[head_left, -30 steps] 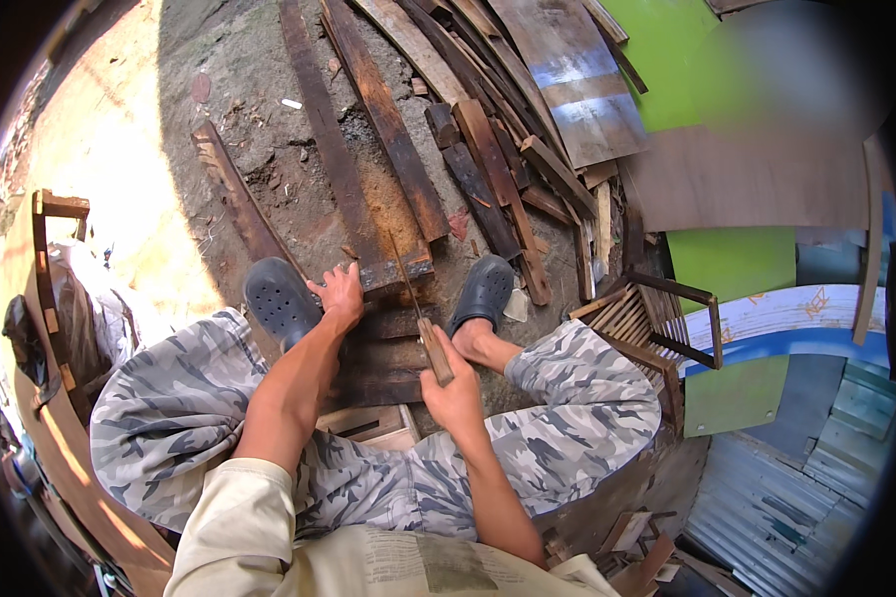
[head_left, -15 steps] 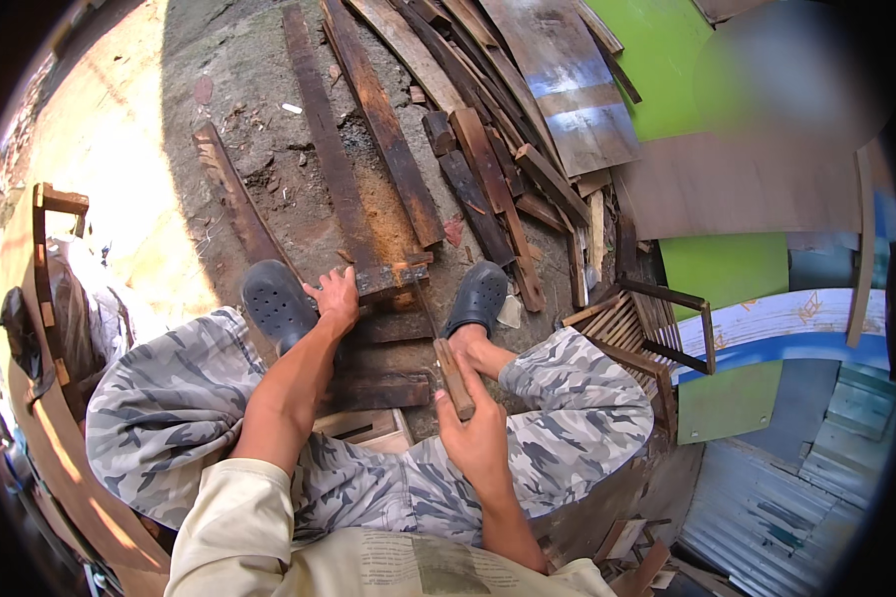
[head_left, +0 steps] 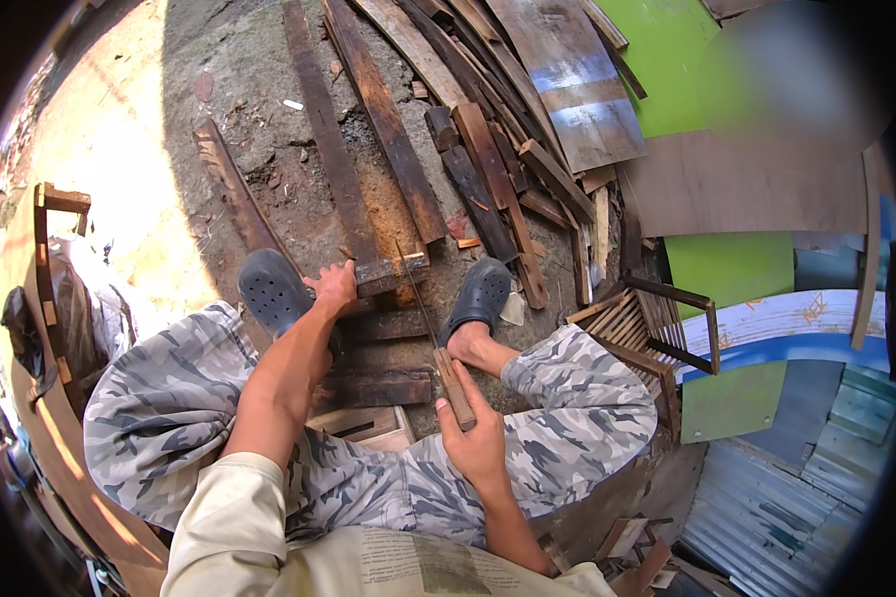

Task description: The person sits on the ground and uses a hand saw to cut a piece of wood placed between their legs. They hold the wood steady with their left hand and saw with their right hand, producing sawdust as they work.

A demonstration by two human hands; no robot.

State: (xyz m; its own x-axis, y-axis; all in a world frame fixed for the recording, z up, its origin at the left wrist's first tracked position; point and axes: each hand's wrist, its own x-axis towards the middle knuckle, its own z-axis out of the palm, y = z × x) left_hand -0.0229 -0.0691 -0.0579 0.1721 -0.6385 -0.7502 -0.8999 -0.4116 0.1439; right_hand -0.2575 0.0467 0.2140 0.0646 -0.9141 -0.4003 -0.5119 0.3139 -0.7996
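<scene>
My left hand (head_left: 333, 286) grips the left end of a short dark piece of wood (head_left: 376, 279), its thumb out to the side by my left clog (head_left: 271, 291). The wood lies across the lower end of a long plank, its right end scarred and orange-brown. My right hand (head_left: 476, 438) is closed round the wooden handle of a machete (head_left: 453, 386), thumb and forefinger along it. Its thin dark blade, seen nearly edge-on, points away from me and crosses the wood's right end. More dark boards (head_left: 373, 390) lie between my feet.
Long dark planks (head_left: 388, 129) stretch away ahead, beside a heap of timber (head_left: 488, 189). A small orange chip (head_left: 469, 242) lies right of the blade. A slatted wooden frame (head_left: 657, 323) stands right, near green panels (head_left: 732, 274). My right clog (head_left: 480, 297) is close to the blade.
The machete's blade tip has come up and left over the wood's right end. An orange chip now lies to the right on the ground. My left hand has barely moved.
</scene>
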